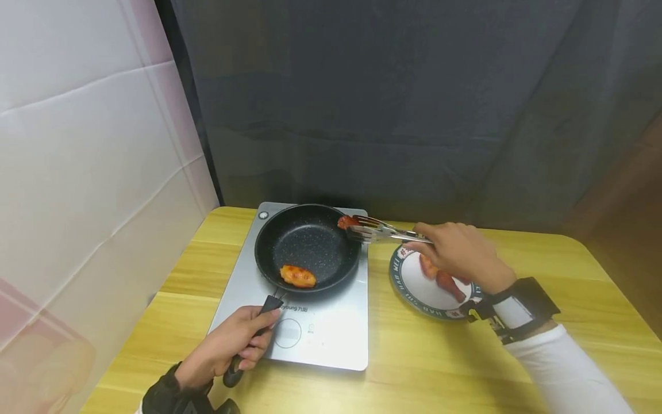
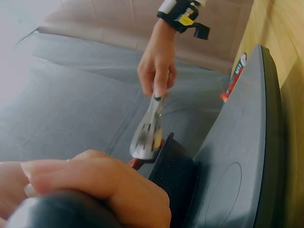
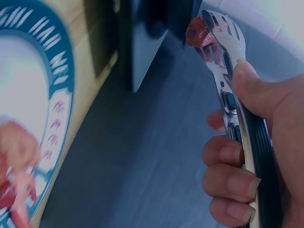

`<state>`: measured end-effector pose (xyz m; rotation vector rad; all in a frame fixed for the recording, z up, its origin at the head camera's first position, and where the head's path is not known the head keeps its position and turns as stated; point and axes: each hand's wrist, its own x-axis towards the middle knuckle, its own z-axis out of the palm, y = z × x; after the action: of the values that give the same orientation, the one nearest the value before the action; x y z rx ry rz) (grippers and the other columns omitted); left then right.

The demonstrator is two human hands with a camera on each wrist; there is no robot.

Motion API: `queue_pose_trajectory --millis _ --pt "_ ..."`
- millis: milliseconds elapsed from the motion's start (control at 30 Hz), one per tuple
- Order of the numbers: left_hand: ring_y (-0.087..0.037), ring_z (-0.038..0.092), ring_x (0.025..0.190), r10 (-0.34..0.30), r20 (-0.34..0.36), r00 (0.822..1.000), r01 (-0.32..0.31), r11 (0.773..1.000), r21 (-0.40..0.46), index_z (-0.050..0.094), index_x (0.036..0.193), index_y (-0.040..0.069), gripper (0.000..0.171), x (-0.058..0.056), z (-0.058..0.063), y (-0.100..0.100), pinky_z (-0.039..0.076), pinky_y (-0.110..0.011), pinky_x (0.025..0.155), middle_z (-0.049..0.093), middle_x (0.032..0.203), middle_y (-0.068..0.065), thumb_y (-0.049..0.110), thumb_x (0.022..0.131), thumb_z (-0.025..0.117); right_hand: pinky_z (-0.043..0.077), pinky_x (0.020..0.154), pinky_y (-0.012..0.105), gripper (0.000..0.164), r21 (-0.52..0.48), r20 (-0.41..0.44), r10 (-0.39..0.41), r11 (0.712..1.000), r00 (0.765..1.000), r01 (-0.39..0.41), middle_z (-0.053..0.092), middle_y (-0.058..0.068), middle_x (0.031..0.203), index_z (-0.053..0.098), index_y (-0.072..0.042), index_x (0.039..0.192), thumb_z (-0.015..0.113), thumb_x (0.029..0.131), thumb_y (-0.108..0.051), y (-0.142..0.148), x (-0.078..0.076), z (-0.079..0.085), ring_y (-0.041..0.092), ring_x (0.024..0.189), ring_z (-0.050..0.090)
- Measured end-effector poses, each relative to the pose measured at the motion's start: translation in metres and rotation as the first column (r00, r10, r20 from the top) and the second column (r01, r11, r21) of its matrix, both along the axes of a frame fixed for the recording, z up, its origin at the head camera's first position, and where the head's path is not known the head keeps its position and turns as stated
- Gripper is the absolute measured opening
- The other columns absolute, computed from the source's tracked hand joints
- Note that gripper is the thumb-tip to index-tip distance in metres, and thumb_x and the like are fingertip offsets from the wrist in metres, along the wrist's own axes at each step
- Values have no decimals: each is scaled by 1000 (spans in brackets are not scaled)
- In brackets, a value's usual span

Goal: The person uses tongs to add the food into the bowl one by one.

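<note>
My left hand (image 1: 239,339) grips the black handle of a frying pan (image 1: 312,247), which sits on a silver induction cooker (image 1: 338,339). A browned chicken wing (image 1: 297,276) lies at the pan's near edge. With its fingers and thumb around them, my right hand (image 1: 460,253) holds metal tongs (image 1: 385,231). Between the tongs' slotted ends is a reddish piece of meat (image 3: 198,33), over the pan's right rim in the head view. Most of that piece is hidden by the tongs. The left wrist view shows the tongs (image 2: 148,135) above the pan's side wall.
Right of the cooker, partly under my right forearm, stands a white plate with a dark patterned rim (image 1: 399,282). It bears a drumstick (image 1: 450,286) and an orange-brown piece (image 1: 427,266). A dark curtain (image 1: 388,115) hangs behind the wooden table (image 1: 414,362); pale cloth (image 1: 93,172) borders the left.
</note>
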<state>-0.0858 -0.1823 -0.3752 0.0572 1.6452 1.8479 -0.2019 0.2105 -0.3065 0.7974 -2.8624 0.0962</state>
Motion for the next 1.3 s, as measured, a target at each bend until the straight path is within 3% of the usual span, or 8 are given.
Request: queue_pose_trajectory --millis 233,400,667,867,1300 --pt "-4 26 38 0 10 1000 0 1000 -6 38 78 7 33 -1 -1 0 25 -18 33 28 55 5 27 102 46 30 37 26 32 -13 -34 109 994 994 -109 43 -8 58 62 -14 99 62 91 -46 -37 -7 -2 11 47 42" --pt "-3 24 38 -3 10 1000 3 1000 6 37 79 7 31 -1 -1 -1 24 -18 33 27 56 5 26 102 45 26 35 26 35 35 -59 133 991 989 -132 41 -6 56 64 -12 101 61 91 -46 -64 -10 -10 11 44 38" --pt "-3 23 38 -16 -4 1000 17 1000 23 36 80 7 30 -1 0 2 23 -18 33 27 56 6 25 103 45 28 37 29 35 79 -62 188 980 980 -183 38 -6 53 50 -17 79 59 92 -49 -97 -12 -14 12 44 38" --pt "-3 23 38 -14 11 1000 14 1000 22 36 81 7 29 -2 0 3 24 -18 32 27 56 6 24 103 44 27 36 30 37 110 -58 190 977 980 -183 39 -5 53 48 -18 77 56 93 -50 -114 -15 -12 14 44 38" --pt "-3 22 39 -9 12 1000 9 1000 9 36 81 7 30 -3 1 4 22 -18 32 26 57 6 25 103 45 27 35 29 34 136 51 152 978 987 -158 46 -4 55 60 -18 91 56 93 -52 -128 -15 -6 13 42 37"
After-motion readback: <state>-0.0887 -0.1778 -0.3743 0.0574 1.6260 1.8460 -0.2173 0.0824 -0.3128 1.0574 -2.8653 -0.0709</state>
